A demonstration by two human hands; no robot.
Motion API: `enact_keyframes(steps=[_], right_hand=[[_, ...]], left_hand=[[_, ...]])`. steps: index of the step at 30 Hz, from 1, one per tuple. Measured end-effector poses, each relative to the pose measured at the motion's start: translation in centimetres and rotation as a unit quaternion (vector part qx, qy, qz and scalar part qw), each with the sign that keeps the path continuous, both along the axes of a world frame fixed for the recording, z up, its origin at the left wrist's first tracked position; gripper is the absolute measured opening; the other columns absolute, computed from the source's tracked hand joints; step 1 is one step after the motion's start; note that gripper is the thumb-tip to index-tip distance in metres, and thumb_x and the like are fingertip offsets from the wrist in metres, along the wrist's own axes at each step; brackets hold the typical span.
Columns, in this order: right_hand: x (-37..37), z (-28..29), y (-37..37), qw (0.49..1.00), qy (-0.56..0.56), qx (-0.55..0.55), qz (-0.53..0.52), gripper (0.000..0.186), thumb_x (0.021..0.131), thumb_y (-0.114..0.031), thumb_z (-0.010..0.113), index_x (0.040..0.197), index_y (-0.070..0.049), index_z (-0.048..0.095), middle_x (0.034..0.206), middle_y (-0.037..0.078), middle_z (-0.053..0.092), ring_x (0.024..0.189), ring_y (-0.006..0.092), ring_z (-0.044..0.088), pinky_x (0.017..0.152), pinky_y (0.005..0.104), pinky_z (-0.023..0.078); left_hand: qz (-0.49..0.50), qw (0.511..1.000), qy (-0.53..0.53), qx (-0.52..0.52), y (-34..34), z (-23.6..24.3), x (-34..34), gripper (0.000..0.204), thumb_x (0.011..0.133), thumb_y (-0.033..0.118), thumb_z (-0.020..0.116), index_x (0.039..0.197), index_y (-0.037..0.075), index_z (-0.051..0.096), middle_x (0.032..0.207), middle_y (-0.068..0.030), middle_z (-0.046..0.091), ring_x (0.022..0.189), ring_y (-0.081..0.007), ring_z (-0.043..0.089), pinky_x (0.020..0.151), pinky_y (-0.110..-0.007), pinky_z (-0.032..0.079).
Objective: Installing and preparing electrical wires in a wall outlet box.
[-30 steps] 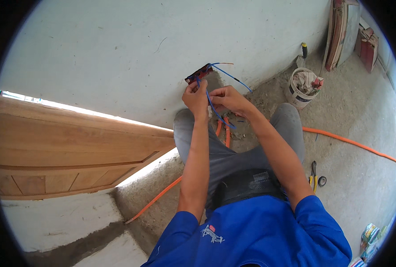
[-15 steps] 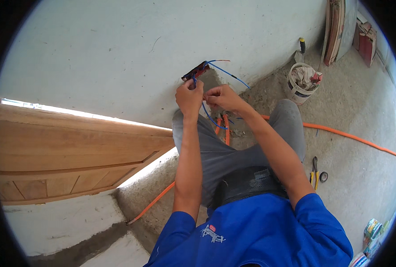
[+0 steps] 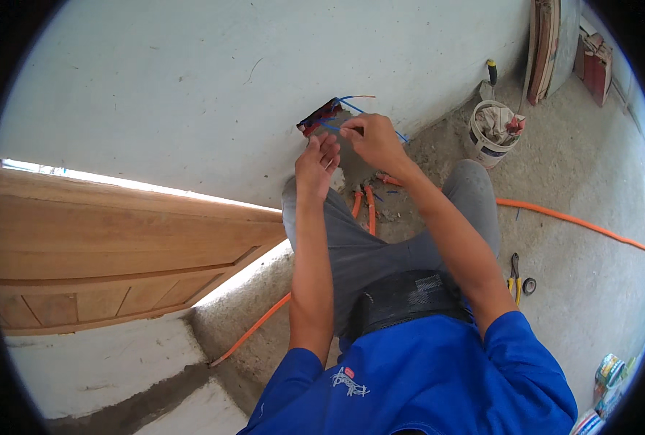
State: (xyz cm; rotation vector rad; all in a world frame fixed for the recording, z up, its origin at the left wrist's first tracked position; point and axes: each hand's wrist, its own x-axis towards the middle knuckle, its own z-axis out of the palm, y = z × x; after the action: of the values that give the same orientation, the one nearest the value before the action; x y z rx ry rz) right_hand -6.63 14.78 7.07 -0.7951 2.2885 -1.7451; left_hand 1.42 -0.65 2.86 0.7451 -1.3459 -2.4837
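Note:
A red wall box (image 3: 309, 125) is set into the pale wall, with blue wires coming out of it. My right hand (image 3: 377, 145) is closed in a pinch on one blue wire (image 3: 329, 126), drawn out to the right of the box. Just below the box, my left hand (image 3: 315, 168) is open, palm turned partly up, its fingers slightly apart and holding nothing visible. A second blue wire (image 3: 352, 106) runs behind my right hand, its end showing past the knuckles. A bare copper end (image 3: 366, 96) points right above it.
Orange conduits (image 3: 371, 210) rise from the floor between my knees; another orange conduit (image 3: 554, 215) crosses the floor at right. Yellow-handled pliers (image 3: 514, 279) lie beside a black tape roll (image 3: 530, 286). A white bucket (image 3: 488, 154) stands near the wall. A wooden door (image 3: 119, 239) is at left.
My left hand has let go of the wire, dropped slightly and opened. My right hand has moved up toward the box, and the wire that hung below now runs to its fingers.

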Motion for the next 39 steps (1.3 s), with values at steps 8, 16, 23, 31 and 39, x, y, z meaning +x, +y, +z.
enact_keyframes(steps=[8,16,23,31,39], right_hand=[[-1.8,0.9,-2.0,0.965,0.246,0.034,-0.078,0.010,0.080,-0.009,0.063,0.080,-0.003,0.071,0.078,0.015,0.062,0.076,0.0354,0.062,0.067,0.0441,0.048],[-2.1,1.0,-1.3,0.977,0.201,0.053,-0.040,0.011,0.080,-0.009,0.063,0.081,-0.002,0.071,0.078,0.015,0.064,0.074,0.0339,0.062,0.066,0.0433,0.048],[-1.5,1.7,-0.4,0.988,0.136,0.057,0.037,0.013,0.079,-0.011,0.066,0.085,-0.002,0.073,0.075,0.017,0.067,0.067,0.0313,0.064,0.063,0.0392,0.048],[-0.5,0.3,-0.7,0.988,0.133,0.051,0.061,0.016,0.079,-0.008,0.064,0.089,0.002,0.070,0.075,0.018,0.067,0.064,0.0294,0.064,0.063,0.0380,0.050],[-0.7,-1.9,-1.8,0.997,0.019,0.027,0.067,0.021,0.090,-0.015,0.059,0.083,0.003,0.068,0.066,0.008,0.065,0.054,0.0151,0.059,0.053,0.0312,0.046]], left_hand=[[0.024,0.987,0.107,0.118,1.4,-0.3,-2.7,0.038,0.097,0.036,0.059,0.127,0.013,0.056,0.122,0.0015,0.061,0.112,-0.0132,0.054,0.099,-0.035,0.038],[0.054,0.977,0.080,0.191,1.1,-0.1,-4.3,0.020,0.095,0.037,0.063,0.095,0.018,0.059,0.088,0.0069,0.058,0.080,-0.0089,0.051,0.079,-0.032,0.041],[0.108,0.979,0.025,0.170,1.3,-0.6,-4.6,0.021,0.095,0.036,0.063,0.089,0.017,0.056,0.083,0.0067,0.056,0.078,-0.0087,0.053,0.071,-0.029,0.041],[0.051,0.988,0.061,0.131,-0.7,-1.9,-1.5,0.023,0.094,0.032,0.066,0.105,0.012,0.061,0.081,0.0034,0.058,0.072,-0.0085,0.056,0.061,-0.025,0.043],[0.008,0.996,-0.036,-0.081,-0.7,0.5,-0.8,0.018,0.098,0.026,0.060,0.104,0.010,0.063,0.082,0.0023,0.059,0.063,-0.0062,0.051,0.049,-0.022,0.038]])
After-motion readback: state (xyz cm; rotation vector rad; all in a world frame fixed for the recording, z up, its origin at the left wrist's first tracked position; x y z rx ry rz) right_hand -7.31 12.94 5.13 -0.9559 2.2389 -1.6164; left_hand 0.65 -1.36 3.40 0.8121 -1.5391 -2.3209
